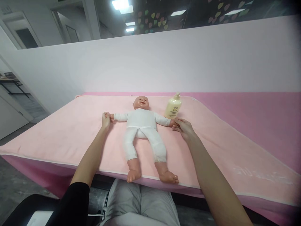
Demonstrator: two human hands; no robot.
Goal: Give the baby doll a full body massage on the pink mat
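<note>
A baby doll [141,121] with a white cloth body lies on its back on a pink towel [70,131], head away from me and feet at the near edge. Both its arms are stretched out sideways. My left hand [106,121] is closed around the doll's hand on the left side. On the other side, my right hand [184,127] pinches the doll's other hand between thumb and fingers. Just behind that hand stands a pale yellow pump bottle [173,106], close to the doll's arm.
The towel covers much of a table with a darker pink cover [258,122]. A white wall [164,62] rises behind it, with a dark window above. At the lower left are a black chair [30,204] and a white cable [95,215].
</note>
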